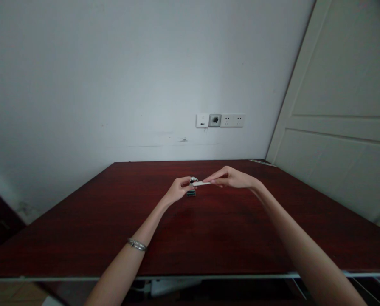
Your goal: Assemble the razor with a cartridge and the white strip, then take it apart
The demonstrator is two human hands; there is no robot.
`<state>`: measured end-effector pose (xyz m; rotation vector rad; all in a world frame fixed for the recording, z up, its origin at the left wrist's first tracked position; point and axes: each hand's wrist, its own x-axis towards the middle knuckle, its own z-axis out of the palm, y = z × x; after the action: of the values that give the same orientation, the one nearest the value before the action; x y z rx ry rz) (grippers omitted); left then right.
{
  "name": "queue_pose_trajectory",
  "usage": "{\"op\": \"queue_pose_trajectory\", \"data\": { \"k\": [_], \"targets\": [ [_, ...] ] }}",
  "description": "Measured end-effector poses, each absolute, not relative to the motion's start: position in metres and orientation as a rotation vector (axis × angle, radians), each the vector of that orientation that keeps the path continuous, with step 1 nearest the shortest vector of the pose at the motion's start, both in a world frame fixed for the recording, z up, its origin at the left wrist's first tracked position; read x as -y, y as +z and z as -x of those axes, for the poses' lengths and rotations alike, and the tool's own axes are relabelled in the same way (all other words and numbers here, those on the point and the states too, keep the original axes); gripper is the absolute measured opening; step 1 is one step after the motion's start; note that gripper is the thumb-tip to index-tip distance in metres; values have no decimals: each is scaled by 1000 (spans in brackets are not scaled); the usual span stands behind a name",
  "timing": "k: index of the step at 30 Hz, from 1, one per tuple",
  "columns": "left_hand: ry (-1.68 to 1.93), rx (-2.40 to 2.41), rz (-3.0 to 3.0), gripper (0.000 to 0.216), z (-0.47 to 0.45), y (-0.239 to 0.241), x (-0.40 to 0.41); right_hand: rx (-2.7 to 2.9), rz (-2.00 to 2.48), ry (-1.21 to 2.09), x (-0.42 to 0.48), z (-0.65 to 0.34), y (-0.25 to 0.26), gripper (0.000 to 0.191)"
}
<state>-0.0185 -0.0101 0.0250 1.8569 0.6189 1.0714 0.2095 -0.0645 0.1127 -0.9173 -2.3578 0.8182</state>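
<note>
Near the middle of the table, a small upright ornament (191, 193) with a shiny silver top and a dark greenish base shows partly behind my fingers. My left hand (178, 189) curls in from the left, its thumb and fingers closed around the ornament's upper part. From the right, my right hand (234, 177) pinches a slim, flat white stick (201, 183) between thumb and fingers. The stick lies almost level and its left end meets the left fingertips at the ornament. Whether the left fingers also grip the stick, I cannot tell.
The dark red wooden table (145, 221) reaches back to a pale wall with a row of sockets (220, 120). A white panelled door (339, 114) stands along the right side. Under the front edge, a white object (173, 287) shows in shadow.
</note>
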Motion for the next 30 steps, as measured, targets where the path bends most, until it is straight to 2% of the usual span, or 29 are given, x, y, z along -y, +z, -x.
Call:
{"op": "queue_pose_trajectory", "data": {
  "k": [3,17,30],
  "targets": [
    [1056,-629,-1880,19,19,26,10,2313,936,735,65,-207,115,40],
    [1027,-641,-1859,20,18,25,11,2354,963,735,62,-201,121,37],
    [992,-622,-1889,22,19,19,7,2417,940,822,68,-202,125,37]
  ]
}}
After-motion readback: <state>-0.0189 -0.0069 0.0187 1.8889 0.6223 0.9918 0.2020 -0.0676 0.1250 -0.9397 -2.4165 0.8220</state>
